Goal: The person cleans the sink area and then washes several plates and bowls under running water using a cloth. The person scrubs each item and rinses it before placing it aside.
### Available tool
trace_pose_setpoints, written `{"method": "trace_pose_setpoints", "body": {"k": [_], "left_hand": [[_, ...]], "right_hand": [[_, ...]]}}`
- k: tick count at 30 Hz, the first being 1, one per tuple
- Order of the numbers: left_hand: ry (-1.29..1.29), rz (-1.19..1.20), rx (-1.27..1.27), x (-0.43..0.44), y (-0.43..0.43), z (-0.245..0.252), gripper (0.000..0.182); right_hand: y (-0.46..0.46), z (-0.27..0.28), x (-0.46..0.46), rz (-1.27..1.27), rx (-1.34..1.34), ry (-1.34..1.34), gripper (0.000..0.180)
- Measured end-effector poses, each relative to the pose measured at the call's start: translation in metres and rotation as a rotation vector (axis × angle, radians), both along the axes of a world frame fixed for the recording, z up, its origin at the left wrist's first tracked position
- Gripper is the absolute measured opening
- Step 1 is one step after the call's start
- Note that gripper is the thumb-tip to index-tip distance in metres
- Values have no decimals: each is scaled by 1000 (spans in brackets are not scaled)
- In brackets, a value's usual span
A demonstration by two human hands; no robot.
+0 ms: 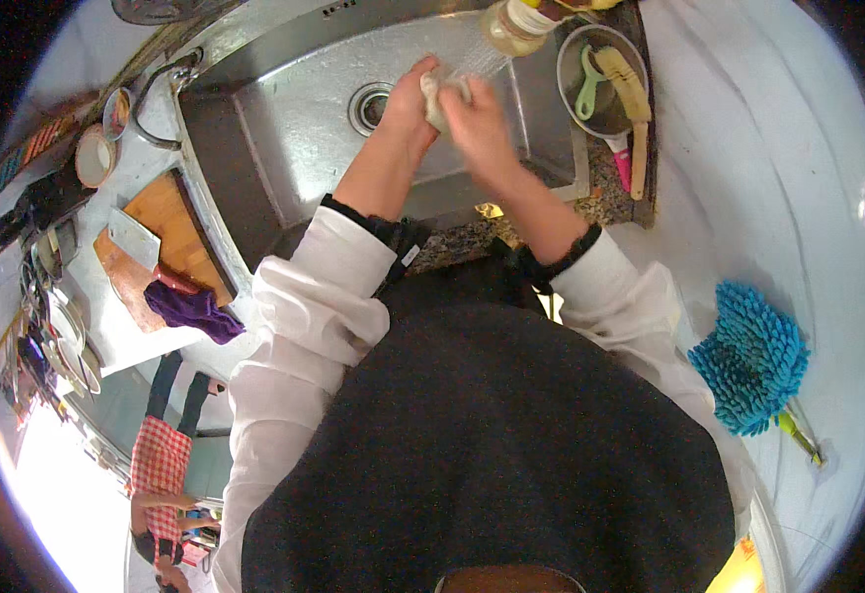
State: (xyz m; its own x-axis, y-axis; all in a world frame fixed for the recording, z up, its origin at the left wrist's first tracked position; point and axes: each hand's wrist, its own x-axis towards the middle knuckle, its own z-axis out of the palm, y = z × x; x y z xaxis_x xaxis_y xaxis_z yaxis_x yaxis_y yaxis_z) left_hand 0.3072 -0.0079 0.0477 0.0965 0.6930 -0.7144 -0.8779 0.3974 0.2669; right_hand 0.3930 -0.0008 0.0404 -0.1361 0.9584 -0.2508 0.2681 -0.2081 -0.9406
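Observation:
Over a stainless steel sink (306, 81), my left hand (408, 100) and my right hand (473, 118) are close together, both gripping a pale, wet-looking cloth (436, 100). A spray of water falls beside them, below a glass jar (514, 30) with a yellowish content at the top of the view. The sink's drain (370, 107) lies just left of my left hand. My right hand is slightly blurred, and the fingers hide part of the cloth.
A pot (567, 93) with a green-handled tool (588, 89) and a brush (628, 89) stands right of the sink. At left lie a wooden cutting board (173, 222), cleaver (134, 237) and purple cloth (194, 310). A blue chenille duster (751, 363) hangs right. Another person (158, 459) is at lower left.

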Motion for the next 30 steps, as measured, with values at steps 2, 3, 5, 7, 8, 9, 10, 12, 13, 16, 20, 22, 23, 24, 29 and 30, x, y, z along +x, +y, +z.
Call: {"method": "trace_pose_setpoints", "body": {"k": [2,3,5,7,8,9,10,12,13,16,20,22,23,24,29,30], "left_hand": [[-57,17,-9,2,-2,0,31],[-76,36,-35,0,-3,0,30],[-14,16,116,9,-8,-1,31],[-122,12,134,7,-8,-1,33],[-121,3,160,5,-7,-1,34],[-44,15,119,3,-6,-1,35],[-28,-5,59,0,-6,0,35],[74,-97,-54,-1,-7,3,36],[10,-74,-56,-2,-6,4,32],[-87,33,100,8,-10,4,25],[-9,64,192,5,-6,0,29],[1,1,91,2,-9,-1,30],[12,-24,87,2,-11,-1,30],[53,-10,67,3,-14,-1,30],[73,87,158,14,-17,0,31],[104,93,107,12,-15,-2,31]], "right_hand": [[-1,-7,-2,21,84,-174,33],[4,-11,0,-2,160,-205,31],[18,-18,5,-31,303,-271,28],[22,-30,10,56,111,-193,27],[22,-36,11,49,66,-130,27],[17,-30,8,66,127,-206,25],[3,-15,2,57,190,-272,23],[-6,9,-2,193,233,-314,23],[-4,9,-2,64,249,-269,25],[15,2,0,-96,105,-102,32],[4,10,-2,-54,-95,-118,37],[-9,9,-9,-72,252,-242,34],[-5,6,-9,-100,229,-238,32],[1,2,-9,-121,181,-242,31],[18,-14,4,-15,86,4,26],[11,-11,-1,-84,233,-83,23]]}}
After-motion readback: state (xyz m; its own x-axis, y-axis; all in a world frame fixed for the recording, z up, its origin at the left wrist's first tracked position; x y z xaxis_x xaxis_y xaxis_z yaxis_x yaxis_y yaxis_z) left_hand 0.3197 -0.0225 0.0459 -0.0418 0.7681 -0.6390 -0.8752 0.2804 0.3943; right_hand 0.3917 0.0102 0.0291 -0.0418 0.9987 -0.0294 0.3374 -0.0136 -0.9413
